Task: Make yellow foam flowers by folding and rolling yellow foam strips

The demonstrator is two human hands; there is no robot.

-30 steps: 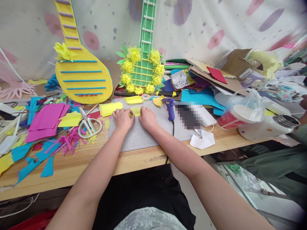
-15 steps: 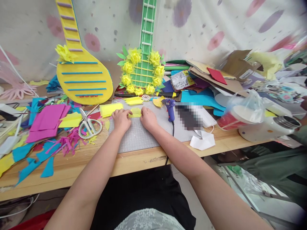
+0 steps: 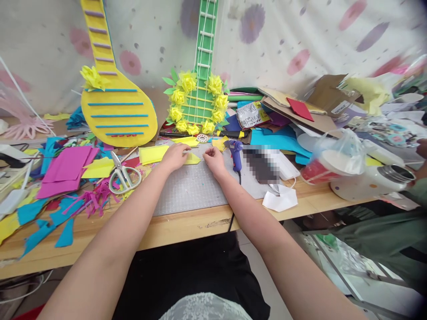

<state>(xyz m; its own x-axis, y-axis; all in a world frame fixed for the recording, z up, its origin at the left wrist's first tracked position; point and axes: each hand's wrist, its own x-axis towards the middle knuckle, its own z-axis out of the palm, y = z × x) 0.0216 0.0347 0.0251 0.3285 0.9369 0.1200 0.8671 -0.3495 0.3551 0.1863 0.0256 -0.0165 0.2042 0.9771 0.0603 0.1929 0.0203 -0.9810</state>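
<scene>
A small folded yellow paper piece (image 3: 193,158) lies on the grey cutting mat (image 3: 193,191). My left hand (image 3: 175,156) rests on its left end, fingers pinching or pressing it. My right hand (image 3: 215,161) sits just right of the piece, a little apart from its pointed tip, with the fingers curled together and nothing visible in them. A blue glue gun (image 3: 236,151) stands close to the right of that hand. More yellow sheets (image 3: 151,154) lie left of my left hand.
Scissors (image 3: 124,174) lie left of the mat among pink paper (image 3: 66,169) and blue scraps. A yellow craft guitar (image 3: 116,111) and a green one with yellow flowers (image 3: 200,102) lean at the back. A bagged cup (image 3: 333,155), a white flask (image 3: 370,182) and another person's green clothing (image 3: 383,235) are at the right.
Both hands were pressing the yellow piece side by side; now they have shifted farther up the mat, the right hand has come off the piece and the left still touches it.
</scene>
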